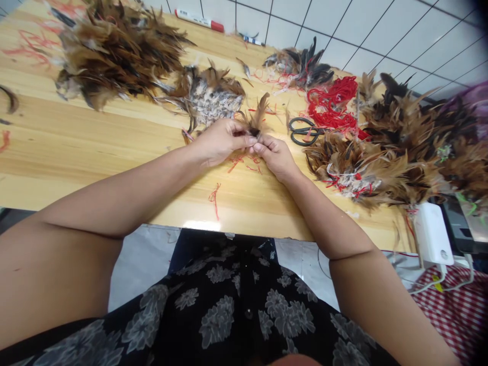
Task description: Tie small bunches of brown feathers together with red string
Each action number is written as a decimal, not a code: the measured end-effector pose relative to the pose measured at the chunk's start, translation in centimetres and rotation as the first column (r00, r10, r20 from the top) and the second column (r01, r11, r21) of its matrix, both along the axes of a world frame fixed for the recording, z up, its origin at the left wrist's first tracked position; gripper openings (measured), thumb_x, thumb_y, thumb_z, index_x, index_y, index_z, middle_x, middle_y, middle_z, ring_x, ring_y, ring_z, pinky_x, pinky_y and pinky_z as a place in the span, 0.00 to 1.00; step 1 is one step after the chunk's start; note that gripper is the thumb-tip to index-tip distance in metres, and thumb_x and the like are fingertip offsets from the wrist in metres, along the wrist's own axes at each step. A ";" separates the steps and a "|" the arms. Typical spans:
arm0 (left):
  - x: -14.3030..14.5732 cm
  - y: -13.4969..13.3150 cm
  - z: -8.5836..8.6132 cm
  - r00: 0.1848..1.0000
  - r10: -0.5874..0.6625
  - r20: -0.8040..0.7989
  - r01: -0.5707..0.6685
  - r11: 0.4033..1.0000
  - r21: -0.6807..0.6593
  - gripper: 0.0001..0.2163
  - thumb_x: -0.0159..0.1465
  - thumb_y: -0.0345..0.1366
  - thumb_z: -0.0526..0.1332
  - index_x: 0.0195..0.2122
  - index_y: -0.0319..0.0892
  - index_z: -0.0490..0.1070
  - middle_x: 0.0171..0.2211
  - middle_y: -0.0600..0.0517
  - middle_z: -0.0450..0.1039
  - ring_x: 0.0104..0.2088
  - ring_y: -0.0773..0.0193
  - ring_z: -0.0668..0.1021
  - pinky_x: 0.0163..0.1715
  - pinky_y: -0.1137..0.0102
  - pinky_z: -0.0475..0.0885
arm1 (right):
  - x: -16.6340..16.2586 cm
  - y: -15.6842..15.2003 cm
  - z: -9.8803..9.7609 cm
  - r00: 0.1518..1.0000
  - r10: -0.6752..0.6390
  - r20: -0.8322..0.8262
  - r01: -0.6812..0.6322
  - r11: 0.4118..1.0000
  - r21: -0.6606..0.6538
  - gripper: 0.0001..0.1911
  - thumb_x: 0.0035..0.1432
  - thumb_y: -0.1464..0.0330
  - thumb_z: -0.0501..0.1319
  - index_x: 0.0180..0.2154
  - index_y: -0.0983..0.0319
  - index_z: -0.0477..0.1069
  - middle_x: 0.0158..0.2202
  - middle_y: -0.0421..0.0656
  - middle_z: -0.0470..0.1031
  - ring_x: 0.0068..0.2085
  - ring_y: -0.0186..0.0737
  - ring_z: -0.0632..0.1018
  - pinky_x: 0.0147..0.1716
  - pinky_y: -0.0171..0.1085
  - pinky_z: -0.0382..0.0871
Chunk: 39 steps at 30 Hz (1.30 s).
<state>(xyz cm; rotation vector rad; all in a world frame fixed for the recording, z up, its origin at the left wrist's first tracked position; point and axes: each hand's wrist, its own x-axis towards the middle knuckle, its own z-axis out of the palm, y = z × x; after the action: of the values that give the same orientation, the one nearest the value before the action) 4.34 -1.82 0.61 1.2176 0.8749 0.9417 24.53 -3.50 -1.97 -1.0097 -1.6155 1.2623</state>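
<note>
Both hands meet over the wooden table [114, 152], fingers pinched around a small bunch of brown feathers [261, 116] whose tips point away from me. My left hand [223, 141] is closed at the base of the bunch from the left. From the right, my right hand [276, 155] is closed there too, thumb and forefinger pressed together. The fingers hide the quill ends. Just beyond my left hand lies a pile of grey and brown feathers [215, 96]. Black-handled scissors [305, 132] rest to the right of my right hand.
A large brown feather heap [122, 51] lies at the far left, with more feathers [366, 162] on the right. Red cord [331, 104] is bundled behind the scissors. A red-capped marker [199, 20] lies by the tiled wall. A white power adapter [433, 235] stands at the right edge.
</note>
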 end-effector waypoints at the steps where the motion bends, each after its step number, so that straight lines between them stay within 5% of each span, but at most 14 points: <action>1: -0.1 0.0 0.1 1.000 -0.021 0.005 0.021 1.000 0.004 0.10 0.69 0.19 0.78 0.37 0.39 0.82 0.33 0.52 0.83 0.36 0.60 0.86 0.46 0.64 0.86 | 0.0 -0.1 0.2 1.000 0.004 -0.005 -0.004 1.000 -0.005 0.37 0.63 0.30 0.75 0.33 0.57 0.75 0.36 0.43 0.79 0.47 0.45 0.81 0.55 0.45 0.81; 6: 0.0 -0.2 0.5 0.999 -0.048 0.020 0.047 0.999 0.013 0.11 0.70 0.19 0.78 0.35 0.39 0.81 0.32 0.51 0.82 0.34 0.61 0.86 0.43 0.66 0.85 | -0.2 -0.2 0.7 0.996 0.050 -0.073 -0.052 0.998 -0.025 0.43 0.56 0.23 0.74 0.31 0.56 0.71 0.33 0.42 0.77 0.46 0.43 0.81 0.54 0.43 0.81; 16: 1.0 -0.1 0.4 0.998 0.045 0.047 -0.047 0.998 0.030 0.14 0.70 0.19 0.79 0.32 0.39 0.80 0.29 0.54 0.78 0.32 0.65 0.80 0.44 0.68 0.81 | 0.2 -0.9 1.5 0.991 0.008 -0.132 -0.019 0.996 -0.085 0.39 0.51 0.27 0.81 0.33 0.56 0.82 0.39 0.43 0.87 0.47 0.44 0.84 0.66 0.46 0.82; 25: 0.9 0.0 1.2 0.999 -0.035 -0.011 0.036 0.996 0.086 0.09 0.65 0.26 0.78 0.33 0.40 0.81 0.32 0.52 0.82 0.36 0.59 0.84 0.48 0.64 0.82 | 0.3 -0.8 1.3 0.996 -0.042 -0.075 0.040 0.999 -0.033 0.42 0.53 0.26 0.78 0.30 0.56 0.73 0.31 0.38 0.71 0.37 0.38 0.70 0.49 0.41 0.74; 29: -1.3 1.8 2.2 0.969 0.203 -0.138 -0.161 0.951 0.265 0.08 0.66 0.28 0.80 0.39 0.43 0.83 0.41 0.49 0.84 0.50 0.51 0.86 0.60 0.59 0.82 | 0.2 -1.1 1.9 0.991 -0.121 -0.054 0.120 0.992 -0.033 0.41 0.59 0.25 0.74 0.31 0.55 0.70 0.28 0.35 0.62 0.34 0.37 0.62 0.40 0.39 0.65; 33: -4.9 4.7 2.8 0.817 0.513 -0.264 -0.352 0.805 0.478 0.09 0.67 0.32 0.81 0.39 0.47 0.82 0.47 0.44 0.81 0.63 0.41 0.81 0.71 0.55 0.77 | 0.3 -0.9 1.9 0.980 -0.184 -0.080 0.175 0.979 -0.102 0.39 0.58 0.29 0.75 0.32 0.55 0.68 0.27 0.34 0.59 0.32 0.35 0.58 0.35 0.38 0.58; 39: -7.9 8.1 2.0 0.673 0.605 -0.425 -0.330 0.760 0.560 0.10 0.68 0.35 0.79 0.36 0.47 0.79 0.49 0.42 0.79 0.65 0.38 0.79 0.78 0.52 0.69 | 0.0 -0.7 1.9 0.962 -0.224 -0.159 0.199 0.967 -0.160 0.31 0.64 0.39 0.77 0.33 0.56 0.70 0.27 0.32 0.59 0.30 0.33 0.57 0.34 0.37 0.56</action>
<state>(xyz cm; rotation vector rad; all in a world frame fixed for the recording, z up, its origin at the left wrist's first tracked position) -3.52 6.32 2.64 1.7721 1.6104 1.2605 24.51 -4.23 -0.04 -1.0958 -1.2610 1.2943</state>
